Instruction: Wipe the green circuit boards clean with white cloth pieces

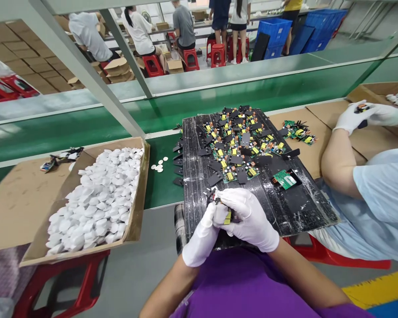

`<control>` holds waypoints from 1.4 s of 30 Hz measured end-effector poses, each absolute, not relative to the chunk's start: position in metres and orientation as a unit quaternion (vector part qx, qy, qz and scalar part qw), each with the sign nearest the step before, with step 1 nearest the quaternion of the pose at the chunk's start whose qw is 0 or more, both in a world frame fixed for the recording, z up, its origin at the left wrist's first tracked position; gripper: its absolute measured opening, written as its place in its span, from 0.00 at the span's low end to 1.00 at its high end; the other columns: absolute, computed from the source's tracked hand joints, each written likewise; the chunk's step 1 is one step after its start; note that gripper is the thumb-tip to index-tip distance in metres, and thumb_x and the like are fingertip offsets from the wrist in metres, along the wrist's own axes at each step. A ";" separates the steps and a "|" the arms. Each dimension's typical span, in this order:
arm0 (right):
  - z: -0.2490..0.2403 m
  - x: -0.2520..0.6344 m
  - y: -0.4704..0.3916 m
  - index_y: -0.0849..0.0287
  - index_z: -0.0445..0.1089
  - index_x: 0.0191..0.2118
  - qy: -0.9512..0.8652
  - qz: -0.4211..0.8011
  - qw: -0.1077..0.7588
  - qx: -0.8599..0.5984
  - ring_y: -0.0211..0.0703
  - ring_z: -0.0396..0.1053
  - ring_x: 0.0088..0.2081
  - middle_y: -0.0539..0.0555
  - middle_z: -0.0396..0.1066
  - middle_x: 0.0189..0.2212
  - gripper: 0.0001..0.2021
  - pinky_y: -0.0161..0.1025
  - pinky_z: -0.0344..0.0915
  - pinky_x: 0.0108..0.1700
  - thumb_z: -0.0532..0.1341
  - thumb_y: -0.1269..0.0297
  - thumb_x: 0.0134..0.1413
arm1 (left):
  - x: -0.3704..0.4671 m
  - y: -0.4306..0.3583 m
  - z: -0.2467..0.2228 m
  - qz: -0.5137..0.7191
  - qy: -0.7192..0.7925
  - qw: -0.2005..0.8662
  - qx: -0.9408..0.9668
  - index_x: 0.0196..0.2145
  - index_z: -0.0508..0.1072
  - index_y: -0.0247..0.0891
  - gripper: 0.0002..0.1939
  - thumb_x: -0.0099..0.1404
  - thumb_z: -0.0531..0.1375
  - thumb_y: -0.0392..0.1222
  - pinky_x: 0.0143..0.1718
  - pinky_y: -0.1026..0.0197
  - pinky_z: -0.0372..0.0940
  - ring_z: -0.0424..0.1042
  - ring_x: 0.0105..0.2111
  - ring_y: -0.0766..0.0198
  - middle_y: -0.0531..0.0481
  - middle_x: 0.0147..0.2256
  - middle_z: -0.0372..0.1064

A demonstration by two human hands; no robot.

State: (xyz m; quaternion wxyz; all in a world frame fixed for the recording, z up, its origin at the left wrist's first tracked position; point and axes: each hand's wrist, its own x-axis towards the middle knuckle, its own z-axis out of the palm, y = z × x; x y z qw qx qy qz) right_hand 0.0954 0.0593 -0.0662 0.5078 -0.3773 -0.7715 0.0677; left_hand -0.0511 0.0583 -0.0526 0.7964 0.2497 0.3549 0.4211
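Both my hands wear white gloves and meet over the near edge of a black board. My left hand and my right hand are closed around one small circuit board. Its yellow part and some dark parts show between the fingers; the gloves hide the rest. Ahead of my hands, a heap of circuit boards with black plates and yellow parts covers much of the black board. A single green circuit board lies apart, to the right of my hands.
To the left stands a cardboard box full of white pieces. Several white discs lie on the green bench. At right, a co-worker's gloved hands hold a part near more circuit boards. A metal post rises ahead.
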 end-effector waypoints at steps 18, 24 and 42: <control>-0.057 0.095 0.057 0.52 0.62 0.60 -0.763 0.075 0.501 -0.402 0.53 0.67 0.58 0.60 0.69 0.55 0.26 0.53 0.68 0.57 0.65 0.54 0.59 | -0.043 0.065 -0.046 0.416 0.404 0.736 0.349 0.44 0.76 0.38 0.26 0.61 0.62 0.64 0.45 0.54 0.69 0.73 0.39 0.56 0.47 0.37 0.74; -0.048 0.082 0.054 0.54 0.69 0.44 -0.773 0.007 0.487 -0.405 0.45 0.72 0.40 0.53 0.75 0.36 0.04 0.44 0.68 0.45 0.60 0.64 0.65 | -0.035 0.075 -0.057 0.496 0.438 0.676 0.324 0.33 0.75 0.39 0.20 0.58 0.65 0.61 0.46 0.57 0.67 0.70 0.35 0.62 0.53 0.30 0.69; -0.043 0.073 0.053 0.54 0.69 0.43 -0.694 0.161 0.555 -0.430 0.41 0.73 0.35 0.51 0.75 0.34 0.08 0.39 0.71 0.39 0.65 0.59 0.61 | -0.042 0.077 -0.052 0.538 0.485 0.559 0.404 0.36 0.76 0.40 0.19 0.63 0.61 0.59 0.36 0.60 0.69 0.73 0.31 0.63 0.50 0.33 0.74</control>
